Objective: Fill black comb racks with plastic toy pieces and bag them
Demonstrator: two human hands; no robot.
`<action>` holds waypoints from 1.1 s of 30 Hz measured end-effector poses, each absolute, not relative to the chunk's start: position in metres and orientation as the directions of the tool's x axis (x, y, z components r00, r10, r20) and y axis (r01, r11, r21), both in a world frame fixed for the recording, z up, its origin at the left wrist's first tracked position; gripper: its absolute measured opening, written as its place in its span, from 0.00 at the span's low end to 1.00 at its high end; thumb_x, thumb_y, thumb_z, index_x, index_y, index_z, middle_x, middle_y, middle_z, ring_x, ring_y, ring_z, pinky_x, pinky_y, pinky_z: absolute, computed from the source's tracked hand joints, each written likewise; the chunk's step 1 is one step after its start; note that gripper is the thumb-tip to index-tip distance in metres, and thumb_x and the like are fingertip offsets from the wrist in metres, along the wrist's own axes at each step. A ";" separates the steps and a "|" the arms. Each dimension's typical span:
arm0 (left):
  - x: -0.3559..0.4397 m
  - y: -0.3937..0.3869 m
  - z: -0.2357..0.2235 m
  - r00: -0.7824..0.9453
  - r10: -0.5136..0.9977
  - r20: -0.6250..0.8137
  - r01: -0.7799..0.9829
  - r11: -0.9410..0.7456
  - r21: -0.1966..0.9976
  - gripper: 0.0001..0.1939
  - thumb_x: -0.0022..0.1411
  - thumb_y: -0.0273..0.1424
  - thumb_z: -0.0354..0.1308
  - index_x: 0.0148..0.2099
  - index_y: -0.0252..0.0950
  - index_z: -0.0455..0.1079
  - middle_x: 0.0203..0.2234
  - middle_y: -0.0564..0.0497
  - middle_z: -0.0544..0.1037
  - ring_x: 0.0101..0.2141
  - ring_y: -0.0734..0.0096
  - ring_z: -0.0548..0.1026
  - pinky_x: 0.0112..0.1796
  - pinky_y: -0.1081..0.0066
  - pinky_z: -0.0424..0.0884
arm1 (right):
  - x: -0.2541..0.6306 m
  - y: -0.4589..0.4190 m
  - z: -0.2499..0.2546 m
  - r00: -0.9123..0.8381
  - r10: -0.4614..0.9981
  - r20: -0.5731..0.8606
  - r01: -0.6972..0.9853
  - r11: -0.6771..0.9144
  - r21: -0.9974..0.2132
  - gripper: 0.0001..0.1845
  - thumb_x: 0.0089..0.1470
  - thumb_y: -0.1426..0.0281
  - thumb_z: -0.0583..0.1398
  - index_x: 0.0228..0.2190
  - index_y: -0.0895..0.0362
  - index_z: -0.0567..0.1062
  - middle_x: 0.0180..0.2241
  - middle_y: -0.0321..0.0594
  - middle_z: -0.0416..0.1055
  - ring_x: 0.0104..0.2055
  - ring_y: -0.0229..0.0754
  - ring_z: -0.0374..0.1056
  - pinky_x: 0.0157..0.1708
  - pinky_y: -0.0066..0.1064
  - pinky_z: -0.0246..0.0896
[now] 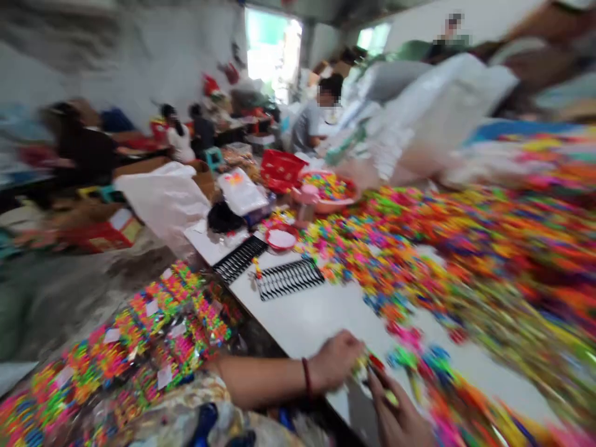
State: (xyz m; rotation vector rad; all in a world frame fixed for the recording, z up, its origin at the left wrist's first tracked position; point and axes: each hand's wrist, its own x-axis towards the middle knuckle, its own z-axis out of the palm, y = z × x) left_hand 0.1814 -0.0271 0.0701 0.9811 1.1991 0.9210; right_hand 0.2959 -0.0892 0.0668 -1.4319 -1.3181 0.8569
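At the near edge of the white tabletop (307,316), the left hand (338,357) has its fingers curled in beside small bright pieces (blur hides whether it grips any), while the right hand (403,416) has its fingers nearly closed around a small yellow-green piece (391,397). Work seems well along yet far from complete: filled clear bags (177,329) with white labels lie left of the tabletop, apparently finished, whereas a large loose heap (410,230) covers its right side, unbagged.
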 end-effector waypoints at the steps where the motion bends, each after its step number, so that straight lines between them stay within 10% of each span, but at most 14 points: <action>1: 0.181 -0.028 0.069 0.187 0.932 -0.309 -0.067 0.326 0.943 0.18 0.53 0.49 0.58 0.25 0.42 0.61 0.20 0.54 0.64 0.22 0.71 0.61 0.27 0.67 0.60 | 0.296 -0.096 0.066 0.226 0.973 0.042 0.298 -0.027 -0.954 0.17 0.56 0.52 0.61 0.39 0.51 0.77 0.33 0.42 0.77 0.32 0.47 0.73 0.29 0.35 0.70; 14: 0.180 -0.038 0.074 0.344 0.878 -0.335 -0.217 0.421 0.881 0.25 0.55 0.54 0.59 0.31 0.37 0.59 0.19 0.60 0.63 0.18 0.80 0.60 0.20 0.76 0.55 | 0.285 -0.106 0.077 0.360 0.916 -0.177 0.004 -0.192 -0.981 0.24 0.50 0.50 0.64 0.37 0.58 0.81 0.25 0.38 0.75 0.24 0.38 0.65 0.24 0.29 0.62; 24: 0.177 -0.033 0.062 0.368 0.891 -0.267 0.014 0.282 0.959 0.22 0.62 0.51 0.53 0.32 0.37 0.61 0.20 0.58 0.64 0.22 0.78 0.61 0.25 0.74 0.58 | 0.292 -0.109 0.075 0.224 0.931 -0.288 -0.192 -0.248 -0.950 0.23 0.49 0.49 0.65 0.25 0.58 0.78 0.20 0.33 0.66 0.19 0.30 0.51 0.18 0.25 0.45; 33: 0.180 -0.028 0.052 0.318 0.937 -0.142 0.184 0.086 0.979 0.19 0.65 0.46 0.51 0.29 0.37 0.61 0.21 0.56 0.66 0.25 0.74 0.63 0.30 0.73 0.60 | 0.297 -0.110 0.073 0.220 0.975 -0.021 0.187 -0.063 -0.980 0.17 0.55 0.56 0.61 0.30 0.57 0.82 0.26 0.39 0.76 0.30 0.42 0.71 0.34 0.31 0.67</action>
